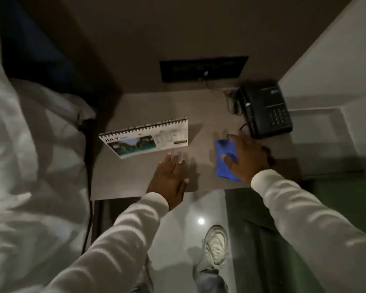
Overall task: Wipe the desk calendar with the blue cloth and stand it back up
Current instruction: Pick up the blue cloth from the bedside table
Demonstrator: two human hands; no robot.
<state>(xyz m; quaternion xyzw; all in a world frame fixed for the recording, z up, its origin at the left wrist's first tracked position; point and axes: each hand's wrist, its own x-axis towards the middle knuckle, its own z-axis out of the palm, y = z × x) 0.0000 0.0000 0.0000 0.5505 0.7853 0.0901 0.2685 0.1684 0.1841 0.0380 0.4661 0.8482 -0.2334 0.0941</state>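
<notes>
The desk calendar (pixel 145 137) is a white spiral-bound one with a landscape photo; it stands tilted on the small grey table (pixel 123 178), towards the left. My left hand (pixel 170 176) hovers open just in front of its right corner, fingers spread, not touching it. A folded blue cloth (pixel 225 159) lies flat on the right half of the table. My right hand (pixel 246 157) rests on top of the cloth with fingers spread over it; whether it grips the cloth is not clear.
A black desk phone (pixel 264 108) with a coiled cord sits at the table's back right corner. A white bed cover (pixel 30 144) borders the table on the left. A dark socket panel (pixel 203 68) is on the wall behind. My shoe (pixel 216 244) is on the floor below.
</notes>
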